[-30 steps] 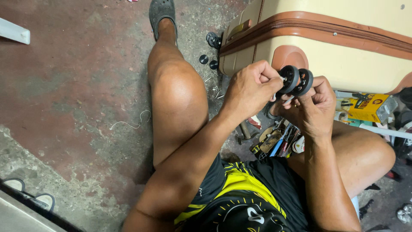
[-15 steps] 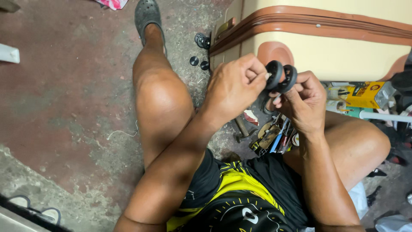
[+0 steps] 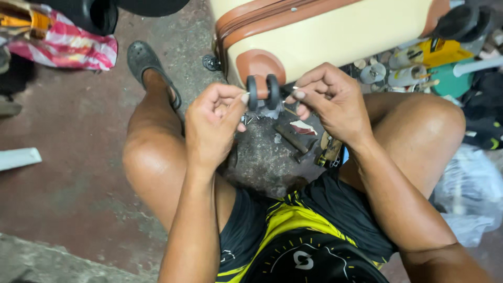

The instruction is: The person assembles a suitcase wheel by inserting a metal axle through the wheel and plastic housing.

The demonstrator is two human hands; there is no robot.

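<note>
Head view, looking down over a seated person's bare legs. The left hand (image 3: pixel 214 123) and right hand (image 3: pixel 330 99) meet at a black twin caster wheel (image 3: pixel 263 92), which sits between them against the brown corner cap of a cream suitcase (image 3: pixel 325 39) just beyond the fingertips. The left thumb presses the wheel's outer face; the right fingers (image 3: pixel 299 95) pinch a thin metal pin at its other side (pin largely hidden). Below the hands, small tools and scraps (image 3: pixel 301 137) lie on the concrete floor (image 3: pixel 68 157). Beyond the left hand, a dark sandal (image 3: pixel 144 60); beside it, a loose black wheel (image 3: pixel 211 63). Outward of the right hand, spray cans and clutter (image 3: pixel 408 71).
</note>
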